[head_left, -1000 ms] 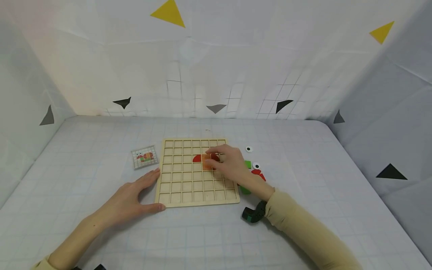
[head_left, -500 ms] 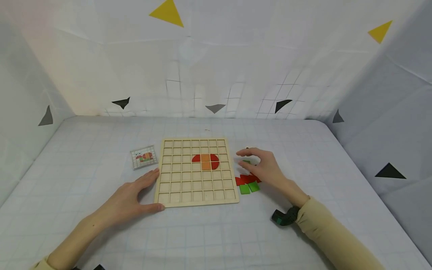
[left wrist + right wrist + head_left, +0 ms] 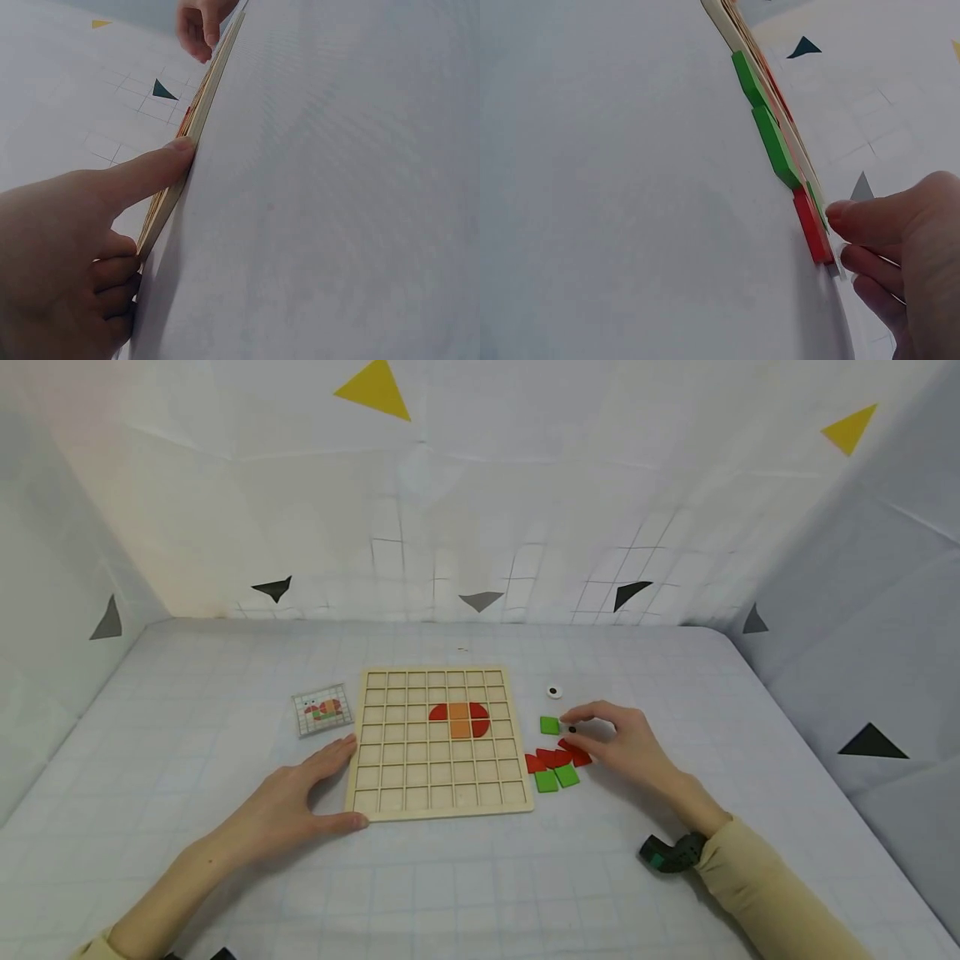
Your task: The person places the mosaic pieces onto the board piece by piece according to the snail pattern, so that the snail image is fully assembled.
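Left hand (image 3: 281,806): spreading wide, touching the board (image 3: 440,774) at left.
Right hand (image 3: 636,747): curving narrowly around a toy eye (image 3: 572,729); whether pinching, cannot tell.

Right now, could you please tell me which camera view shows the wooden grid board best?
The head view: the wooden grid board shows from above, its whole grid visible. The left wrist view shows it nearly edge-on, touched by the left hand; the right wrist view shows only a narrow strip of it.
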`<state>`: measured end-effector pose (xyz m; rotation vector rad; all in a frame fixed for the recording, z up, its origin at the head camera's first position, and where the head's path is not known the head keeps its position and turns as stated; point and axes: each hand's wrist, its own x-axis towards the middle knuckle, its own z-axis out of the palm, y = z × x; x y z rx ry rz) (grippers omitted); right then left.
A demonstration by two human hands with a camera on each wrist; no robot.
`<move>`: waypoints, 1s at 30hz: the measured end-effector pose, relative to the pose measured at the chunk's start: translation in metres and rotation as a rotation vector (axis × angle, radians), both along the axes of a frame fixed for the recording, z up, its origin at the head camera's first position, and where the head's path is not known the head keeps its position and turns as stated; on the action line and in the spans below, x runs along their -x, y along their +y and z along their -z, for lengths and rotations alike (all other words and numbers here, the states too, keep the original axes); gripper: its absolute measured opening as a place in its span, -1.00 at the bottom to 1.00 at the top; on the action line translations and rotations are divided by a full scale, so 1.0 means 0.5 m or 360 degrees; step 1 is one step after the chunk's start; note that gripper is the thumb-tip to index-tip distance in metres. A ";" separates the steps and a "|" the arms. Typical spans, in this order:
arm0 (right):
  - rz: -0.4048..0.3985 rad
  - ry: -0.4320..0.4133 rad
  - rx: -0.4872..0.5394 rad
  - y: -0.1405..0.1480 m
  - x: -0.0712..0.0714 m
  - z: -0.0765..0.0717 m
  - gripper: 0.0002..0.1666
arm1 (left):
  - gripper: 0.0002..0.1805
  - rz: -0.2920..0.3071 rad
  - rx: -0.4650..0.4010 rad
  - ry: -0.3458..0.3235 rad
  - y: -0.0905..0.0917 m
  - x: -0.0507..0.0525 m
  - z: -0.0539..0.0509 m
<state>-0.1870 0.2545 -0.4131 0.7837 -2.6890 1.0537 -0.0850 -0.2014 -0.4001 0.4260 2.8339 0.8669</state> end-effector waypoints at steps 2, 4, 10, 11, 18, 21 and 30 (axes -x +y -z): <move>-0.0052 0.0016 0.0009 0.008 0.001 0.003 -0.61 | 0.16 -0.0002 0.0001 0.0000 0.000 0.001 0.000; -0.0106 0.0034 0.0029 0.014 0.002 0.006 -0.61 | 0.15 0.0000 0.0000 0.0002 0.000 0.001 -0.001; -0.0214 0.0107 0.0047 0.021 0.006 0.009 -0.59 | 0.15 0.0003 -0.0006 0.0007 -0.001 -0.002 -0.004; -0.0222 0.0124 0.0044 0.021 0.006 0.009 -0.58 | 0.15 0.0002 -0.0008 0.0007 -0.002 -0.003 -0.004; -0.0269 0.0169 0.0037 0.028 0.010 0.014 -0.55 | 0.14 0.0006 -0.0003 0.0021 -0.001 -0.004 -0.004; -0.0303 0.0157 0.0056 0.029 0.010 0.015 -0.54 | 0.14 0.0008 -0.0003 0.0022 -0.002 -0.004 -0.004; -0.0228 0.0196 0.0046 0.020 0.006 0.012 -0.60 | 0.15 0.0007 0.0000 0.0023 -0.001 -0.002 -0.004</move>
